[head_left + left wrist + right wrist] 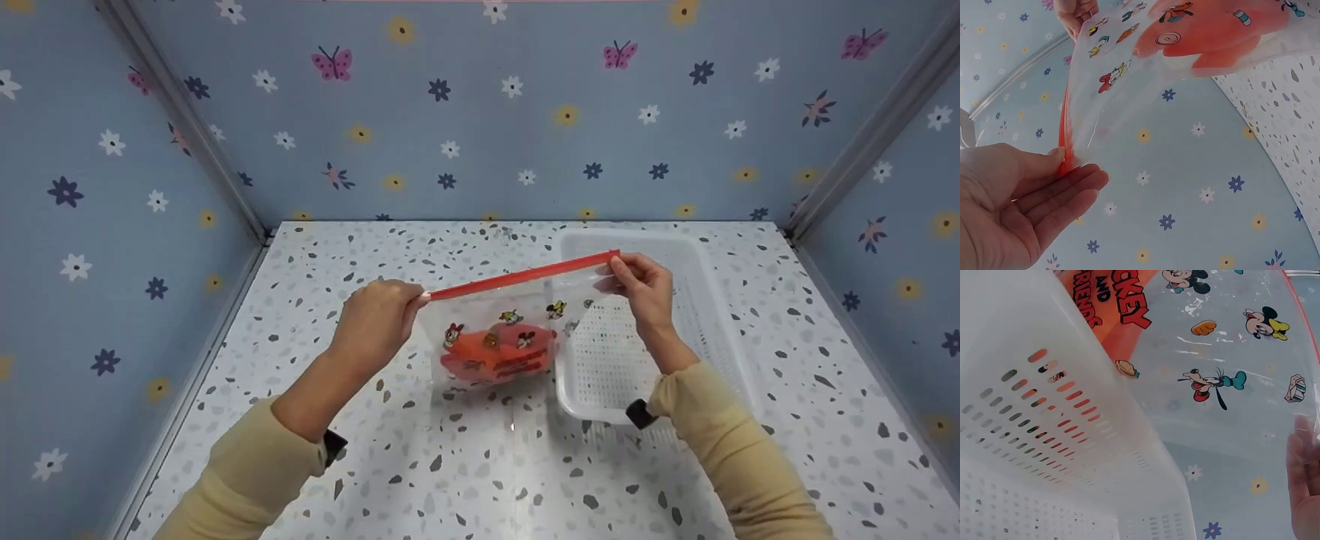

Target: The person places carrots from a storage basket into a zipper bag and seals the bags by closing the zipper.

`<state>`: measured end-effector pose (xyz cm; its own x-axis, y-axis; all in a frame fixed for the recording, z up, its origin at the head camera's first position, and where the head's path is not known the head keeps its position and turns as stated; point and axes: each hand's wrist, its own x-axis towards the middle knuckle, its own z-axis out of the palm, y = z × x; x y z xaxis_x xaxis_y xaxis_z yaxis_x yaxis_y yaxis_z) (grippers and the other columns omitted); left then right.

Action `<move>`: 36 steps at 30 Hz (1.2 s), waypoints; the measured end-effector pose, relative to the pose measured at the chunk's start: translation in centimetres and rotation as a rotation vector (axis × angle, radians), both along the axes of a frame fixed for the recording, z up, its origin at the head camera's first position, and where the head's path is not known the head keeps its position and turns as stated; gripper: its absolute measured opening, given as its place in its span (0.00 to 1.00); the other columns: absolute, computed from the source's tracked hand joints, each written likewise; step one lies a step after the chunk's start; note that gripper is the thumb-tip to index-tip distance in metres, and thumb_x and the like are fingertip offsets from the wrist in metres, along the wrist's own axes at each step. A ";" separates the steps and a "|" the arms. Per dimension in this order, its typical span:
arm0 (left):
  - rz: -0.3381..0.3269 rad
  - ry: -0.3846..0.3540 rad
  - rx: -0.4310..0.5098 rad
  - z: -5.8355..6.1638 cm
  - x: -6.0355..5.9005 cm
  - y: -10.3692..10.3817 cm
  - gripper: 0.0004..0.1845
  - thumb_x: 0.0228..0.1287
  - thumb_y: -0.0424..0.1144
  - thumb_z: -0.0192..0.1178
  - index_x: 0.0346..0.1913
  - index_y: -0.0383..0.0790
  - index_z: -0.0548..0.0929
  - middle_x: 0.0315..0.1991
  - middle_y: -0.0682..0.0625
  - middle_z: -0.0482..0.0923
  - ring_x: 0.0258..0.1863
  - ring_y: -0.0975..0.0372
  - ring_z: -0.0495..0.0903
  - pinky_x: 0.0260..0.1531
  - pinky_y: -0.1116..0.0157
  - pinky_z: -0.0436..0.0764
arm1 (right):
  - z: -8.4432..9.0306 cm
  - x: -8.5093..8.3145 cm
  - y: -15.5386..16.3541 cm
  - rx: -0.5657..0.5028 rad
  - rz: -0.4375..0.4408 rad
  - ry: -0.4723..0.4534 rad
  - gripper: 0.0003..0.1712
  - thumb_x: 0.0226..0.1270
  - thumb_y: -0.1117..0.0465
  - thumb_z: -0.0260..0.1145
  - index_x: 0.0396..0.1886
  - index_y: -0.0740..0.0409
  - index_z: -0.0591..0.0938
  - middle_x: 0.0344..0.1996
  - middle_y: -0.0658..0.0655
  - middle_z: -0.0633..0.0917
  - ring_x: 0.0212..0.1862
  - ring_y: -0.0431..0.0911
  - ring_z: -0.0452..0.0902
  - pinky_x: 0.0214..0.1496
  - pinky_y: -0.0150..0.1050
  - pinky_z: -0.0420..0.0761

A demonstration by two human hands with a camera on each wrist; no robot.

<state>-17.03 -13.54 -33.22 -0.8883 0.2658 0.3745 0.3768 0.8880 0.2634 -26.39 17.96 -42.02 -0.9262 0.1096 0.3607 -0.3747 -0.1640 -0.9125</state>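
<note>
A clear zip bag [491, 307] printed with cartoon figures is stretched between both hands, its red zip strip [525, 277] running along the top. My left hand [379, 319] pinches the left end of that strip between thumb and fingers, as the left wrist view also shows. At the other end, my right hand [646, 289] pinches the top corner. Inside the bag's lower part lies an orange-red item [1207, 39], smooth and rounded; print and plastic partly cover it. The bag's right part overlaps a white basket in the head view.
The white perforated plastic basket [566, 397] stands on the right of the speckled table [442, 480], below the right forearm. Flower-patterned panels [480, 112] rise at the back and both sides. A dark band piece [640, 414] sits at the right cuff.
</note>
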 end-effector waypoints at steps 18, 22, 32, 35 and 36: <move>0.004 -0.017 0.232 0.5 -0.8 -0.6 0.07 0.60 0.31 0.55 0.32 0.30 0.81 0.22 0.44 0.79 0.21 0.59 0.77 0.25 0.63 0.78 | 1.1 0.3 0.3 0.077 0.053 0.063 0.12 0.62 0.68 0.56 0.37 0.78 0.75 0.27 0.68 0.81 0.25 0.48 0.80 0.32 0.38 0.79; 0.031 -0.041 0.270 -0.3 -1.7 -1.1 0.08 0.61 0.31 0.54 0.30 0.30 0.80 0.20 0.44 0.78 0.20 0.59 0.77 0.23 0.63 0.78 | 1.3 0.2 0.6 0.114 0.023 0.070 0.13 0.62 0.68 0.57 0.40 0.77 0.76 0.28 0.72 0.80 0.27 0.49 0.80 0.34 0.38 0.79; 0.169 -0.058 0.343 -2.3 -4.6 -2.4 0.11 0.63 0.32 0.52 0.38 0.25 0.80 0.24 0.40 0.78 0.24 0.55 0.78 0.27 0.61 0.78 | 1.6 0.2 1.6 0.196 -0.001 0.018 0.13 0.64 0.66 0.55 0.43 0.74 0.76 0.35 0.71 0.80 0.34 0.50 0.80 0.38 0.37 0.78; 0.228 -0.059 0.331 -2.9 -5.7 -2.6 0.12 0.63 0.32 0.51 0.40 0.25 0.79 0.28 0.38 0.79 0.26 0.54 0.78 0.29 0.60 0.78 | 2.2 0.6 1.6 0.234 0.007 0.003 0.13 0.64 0.68 0.54 0.44 0.75 0.75 0.37 0.73 0.79 0.35 0.53 0.79 0.39 0.38 0.78; 0.245 -0.057 0.324 -3.1 -6.2 -2.7 0.12 0.64 0.33 0.51 0.41 0.24 0.79 0.29 0.37 0.79 0.27 0.53 0.78 0.30 0.60 0.78 | 2.4 0.8 1.5 0.252 0.008 0.002 0.13 0.64 0.69 0.53 0.44 0.76 0.74 0.37 0.73 0.78 0.36 0.55 0.79 0.40 0.38 0.78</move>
